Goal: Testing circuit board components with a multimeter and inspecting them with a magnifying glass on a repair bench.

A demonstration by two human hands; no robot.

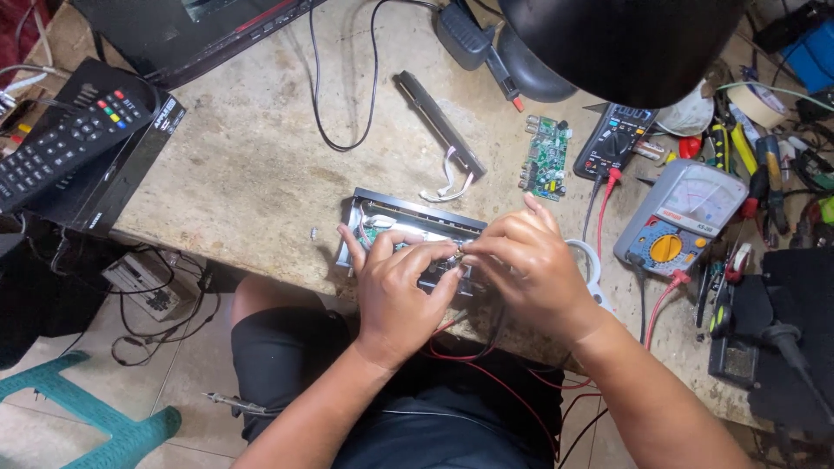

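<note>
while both hands (460,278) pinch what seems a small part (458,254), an opened black box (408,227) lies beneath.

Green circuit board (546,158), grey analog meter (682,217) with orange dial, red test leads (601,217), teal plastic stool (91,412).

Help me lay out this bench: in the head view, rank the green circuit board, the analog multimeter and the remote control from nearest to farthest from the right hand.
1. Green circuit board: just beyond the right hand, toward the back of the bench.
2. Analog multimeter: off to its right, red leads plugged in.
3. Remote control: far left, lying on a black box.
</note>
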